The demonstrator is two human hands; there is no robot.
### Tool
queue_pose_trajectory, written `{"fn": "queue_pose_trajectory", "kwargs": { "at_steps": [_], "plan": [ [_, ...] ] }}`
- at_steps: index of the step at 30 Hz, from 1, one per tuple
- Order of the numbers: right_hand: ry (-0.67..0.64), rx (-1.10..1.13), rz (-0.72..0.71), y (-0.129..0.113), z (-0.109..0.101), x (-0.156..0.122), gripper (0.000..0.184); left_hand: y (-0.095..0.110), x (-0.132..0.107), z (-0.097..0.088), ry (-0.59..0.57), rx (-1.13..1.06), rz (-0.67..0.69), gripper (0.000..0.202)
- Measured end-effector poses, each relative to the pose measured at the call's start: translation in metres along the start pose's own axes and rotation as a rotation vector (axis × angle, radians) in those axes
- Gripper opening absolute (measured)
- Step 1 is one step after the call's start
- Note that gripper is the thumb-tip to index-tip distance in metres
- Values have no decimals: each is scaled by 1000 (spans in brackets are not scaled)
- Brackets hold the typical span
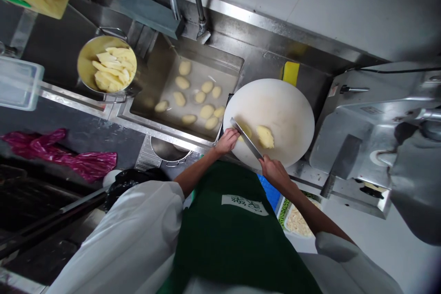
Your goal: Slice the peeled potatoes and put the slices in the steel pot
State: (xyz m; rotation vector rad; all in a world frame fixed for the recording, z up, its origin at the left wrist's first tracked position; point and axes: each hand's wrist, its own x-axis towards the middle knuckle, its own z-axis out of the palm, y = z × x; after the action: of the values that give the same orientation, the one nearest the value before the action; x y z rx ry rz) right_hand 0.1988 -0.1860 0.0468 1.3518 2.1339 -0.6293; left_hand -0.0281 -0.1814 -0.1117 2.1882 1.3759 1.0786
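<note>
A round white cutting board (289,115) lies in front of me. My right hand (274,174) is wrapped round the handle of a kitchen knife (248,141), whose broad blade slants over the board's left part. Beside the blade, my left hand (227,141) has its fingers bent and pressed together against a peeled potato (245,130). The blade and fingers partly cover this potato. To the right of the knife, another peeled potato piece (265,137) lies loose on the board.
Left of the board, a sink basin (161,69) holds several peeled potatoes (207,111) in water. Further left stands a metal pot (82,66) of cut potato pieces. A faucet (200,7) rises behind. A slicing machine (358,138) with a cleaver (341,163) lies right.
</note>
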Motion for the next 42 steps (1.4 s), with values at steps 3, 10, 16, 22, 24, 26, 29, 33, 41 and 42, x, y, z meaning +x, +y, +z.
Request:
{"fn": "queue_pose_trajectory", "kwargs": {
  "at_steps": [3,10,16,22,24,26,29,33,41,42],
  "plan": [
    [14,2,-3,3,-6,-11,32,-1,-1,1,-12,7,-1,28],
    [-7,34,5,4,-7,-12,31,-3,-2,4,-27,13,-17,28],
    [-19,40,7,-2,5,11,33,-1,-9,2,14,-25,-19,23],
    [6,16,-5,-2,5,12,33,0,-11,0,-13,-7,19,23],
    [20,7,-9,-2,2,7,33,0,-8,-1,-44,10,21,24],
    [44,-1,-13,-2,-1,1,33,1,-5,-3,-68,6,27,24],
    [66,-6,-20,-3,-3,-7,33,1,-2,-4,-87,-20,36,23],
    [56,-19,-16,-4,-3,-10,32,1,-1,-4,-92,4,32,24],
    [24,-20,-5,-9,2,5,34,2,-2,-5,-98,-33,10,25],
    [19,-18,-2,-10,2,7,34,2,-2,-5,-97,-31,10,26]
  ]
}}
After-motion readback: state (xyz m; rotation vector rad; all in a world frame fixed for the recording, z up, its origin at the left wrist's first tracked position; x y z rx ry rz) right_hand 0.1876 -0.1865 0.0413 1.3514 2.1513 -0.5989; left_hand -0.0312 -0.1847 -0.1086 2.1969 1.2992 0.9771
